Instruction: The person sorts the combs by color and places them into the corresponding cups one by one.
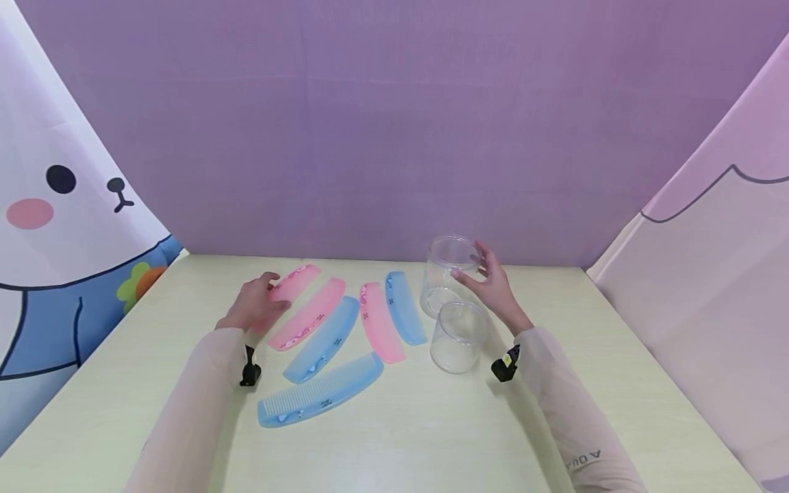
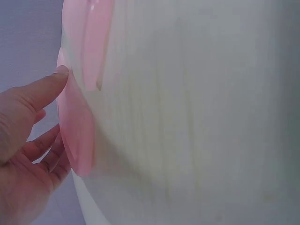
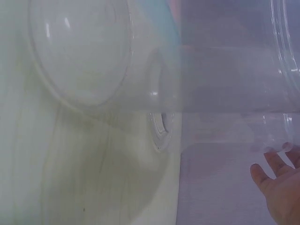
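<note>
My left hand (image 1: pixel 251 301) grips the leftmost pink comb (image 1: pixel 297 282) between thumb and fingers, with the comb low over the table. In the left wrist view the thumb lies at one edge of this pink comb (image 2: pixel 77 126) and the fingers at the other. At the back right, my right hand (image 1: pixel 498 291) holds the taller clear plastic jar (image 1: pixel 439 277) near its rim, thumb in front and fingers at the far side. The right wrist view shows the fingertips (image 3: pixel 276 161) by the jar's wall. A shorter clear jar (image 1: pixel 456 352) stands just in front.
Another pink comb (image 1: pixel 311 318) and a blue comb (image 1: pixel 327 342) lie beside the held one. A blue comb (image 1: pixel 320 390) rests nearest me. A pink comb (image 1: pixel 379 322) and a blue comb (image 1: pixel 403 308) lie left of the jars. Purple cloth (image 1: pixel 394 137) hangs behind the table.
</note>
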Available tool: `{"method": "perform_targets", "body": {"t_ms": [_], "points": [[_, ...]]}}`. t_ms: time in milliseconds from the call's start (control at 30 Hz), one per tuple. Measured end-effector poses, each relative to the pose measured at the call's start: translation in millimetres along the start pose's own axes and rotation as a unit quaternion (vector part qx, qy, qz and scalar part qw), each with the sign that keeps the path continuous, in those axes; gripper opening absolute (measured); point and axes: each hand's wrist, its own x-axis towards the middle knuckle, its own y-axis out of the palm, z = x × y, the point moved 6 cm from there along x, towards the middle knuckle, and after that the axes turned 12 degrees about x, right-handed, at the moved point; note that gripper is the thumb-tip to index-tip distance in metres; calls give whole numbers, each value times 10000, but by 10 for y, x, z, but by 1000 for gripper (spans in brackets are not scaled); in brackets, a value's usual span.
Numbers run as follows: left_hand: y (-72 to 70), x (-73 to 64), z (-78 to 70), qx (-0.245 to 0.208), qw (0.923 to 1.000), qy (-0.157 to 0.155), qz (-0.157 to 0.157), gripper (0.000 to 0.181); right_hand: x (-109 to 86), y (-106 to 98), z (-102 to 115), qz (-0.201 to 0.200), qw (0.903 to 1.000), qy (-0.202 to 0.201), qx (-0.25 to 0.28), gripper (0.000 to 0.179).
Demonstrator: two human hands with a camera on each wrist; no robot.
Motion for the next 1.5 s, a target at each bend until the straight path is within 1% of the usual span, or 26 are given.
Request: {"method": "perform_targets", "body": {"t_ms": [167,333,567,800,967,1067,1233,1500], "points": [[-23,-25,-47,-11,10000,-46,25,67,-2,1,-13,-1,10000,47,55,80],[-28,-7,-48,-24,10000,-86,13,69,-13,6,-16,-23,9999,77,81,80],[-16,36,-63,-310,9995,-37,-10,71,-19,4,-15,-30,9999,44,148,79],[-56,48,-62,-575,9983,-87,-102,63,-19,3,-13,-22,9999,36,106,79],[-93,29,-73,-782,9969,-99,-37,58,-16,1,-16,-25,10000,15,80,79],[-109,21,-78,-832,9965,-99,26,55,-17,-2,-19,-23,10000,2,73,78],[-120,20,-82,-903,9956,-195,149,53,-16,-4,-26,-11,10000,12,71,79],[-207,6,-106,-1004,9949,-108,67,52,-8,-1,-16,-25,10000,50,53,79]]}}
